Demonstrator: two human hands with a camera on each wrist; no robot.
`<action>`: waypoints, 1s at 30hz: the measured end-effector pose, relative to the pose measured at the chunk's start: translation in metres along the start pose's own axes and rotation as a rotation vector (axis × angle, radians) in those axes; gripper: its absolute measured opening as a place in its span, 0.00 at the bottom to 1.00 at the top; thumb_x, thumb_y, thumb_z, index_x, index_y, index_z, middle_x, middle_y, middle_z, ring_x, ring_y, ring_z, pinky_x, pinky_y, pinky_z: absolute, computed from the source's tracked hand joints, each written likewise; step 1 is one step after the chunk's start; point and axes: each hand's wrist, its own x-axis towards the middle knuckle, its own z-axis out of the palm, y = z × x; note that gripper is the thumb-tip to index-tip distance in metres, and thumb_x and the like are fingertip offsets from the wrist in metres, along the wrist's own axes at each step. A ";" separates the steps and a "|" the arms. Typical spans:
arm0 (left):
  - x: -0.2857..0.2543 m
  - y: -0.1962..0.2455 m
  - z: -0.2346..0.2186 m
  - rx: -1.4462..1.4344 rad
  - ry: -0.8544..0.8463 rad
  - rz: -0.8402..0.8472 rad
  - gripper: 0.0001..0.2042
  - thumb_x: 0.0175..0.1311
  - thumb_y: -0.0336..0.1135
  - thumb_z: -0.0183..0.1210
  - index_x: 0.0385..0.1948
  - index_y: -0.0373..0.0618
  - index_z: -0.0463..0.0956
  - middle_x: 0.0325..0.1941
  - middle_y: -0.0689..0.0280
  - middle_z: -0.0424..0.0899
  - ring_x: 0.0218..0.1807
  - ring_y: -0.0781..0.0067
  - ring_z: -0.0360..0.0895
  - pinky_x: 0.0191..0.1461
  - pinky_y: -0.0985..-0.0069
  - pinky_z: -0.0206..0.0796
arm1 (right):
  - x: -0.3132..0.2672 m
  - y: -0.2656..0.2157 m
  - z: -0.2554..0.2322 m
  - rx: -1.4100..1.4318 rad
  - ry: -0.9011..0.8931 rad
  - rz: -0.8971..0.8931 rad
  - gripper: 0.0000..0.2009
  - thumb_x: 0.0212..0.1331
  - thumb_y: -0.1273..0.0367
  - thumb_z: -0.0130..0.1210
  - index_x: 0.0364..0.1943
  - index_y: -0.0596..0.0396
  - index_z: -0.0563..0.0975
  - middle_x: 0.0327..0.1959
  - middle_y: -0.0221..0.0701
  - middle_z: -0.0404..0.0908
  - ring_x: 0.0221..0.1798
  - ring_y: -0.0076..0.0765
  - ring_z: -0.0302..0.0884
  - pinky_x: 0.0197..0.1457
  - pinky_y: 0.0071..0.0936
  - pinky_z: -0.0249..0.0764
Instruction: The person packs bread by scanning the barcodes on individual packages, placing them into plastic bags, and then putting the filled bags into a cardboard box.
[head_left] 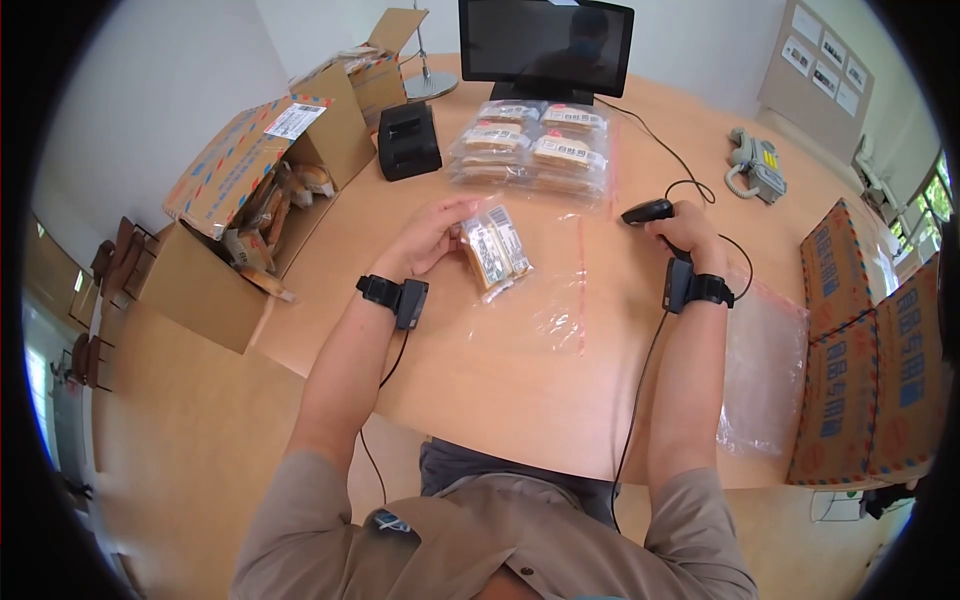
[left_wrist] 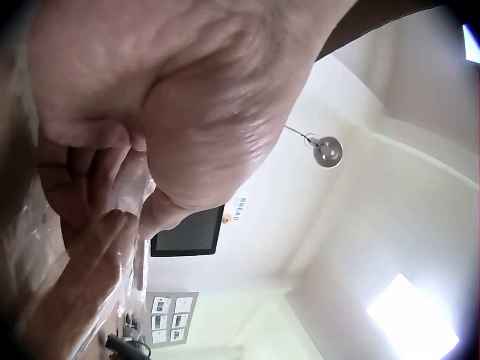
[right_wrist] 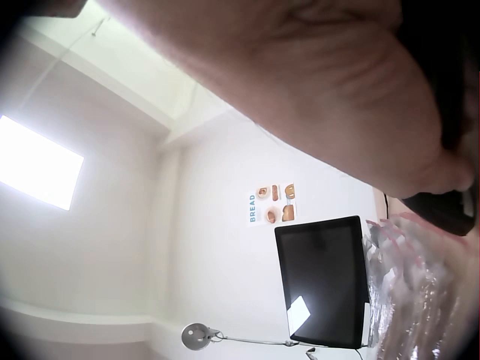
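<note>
The left hand (head_left: 432, 238) pinches the edge of a clear packet of bread (head_left: 495, 250) whose barcode label faces up, above a flat clear plastic bag (head_left: 555, 300). In the left wrist view the left hand (left_wrist: 180, 97) has its thumb and fingers on the packet's film, with bread (left_wrist: 82, 289) inside. The right hand (head_left: 692, 235) is curled round a black handheld scanner (head_left: 648, 211), whose head points toward the packet. In the right wrist view the right hand (right_wrist: 337, 90) covers most of the scanner (right_wrist: 442, 210).
Stacked packed bread bags (head_left: 540, 150) lie before a monitor (head_left: 545, 45). An open carton (head_left: 240, 180) of packets stands left, beside a black device (head_left: 408, 140). Right are a telephone (head_left: 760, 165), cartons (head_left: 850, 350) and another clear bag (head_left: 762, 370). The scanner's cable (head_left: 690, 170) crosses the table.
</note>
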 end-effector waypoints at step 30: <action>0.002 -0.021 0.002 0.294 -0.063 0.184 0.28 0.69 0.22 0.60 0.74 0.41 0.74 0.60 0.62 0.82 0.60 0.75 0.83 0.64 0.77 0.76 | -0.075 -0.147 0.072 -0.119 -0.305 -0.349 0.13 0.69 0.60 0.67 0.42 0.57 0.83 0.26 0.28 0.84 0.22 0.22 0.78 0.25 0.24 0.73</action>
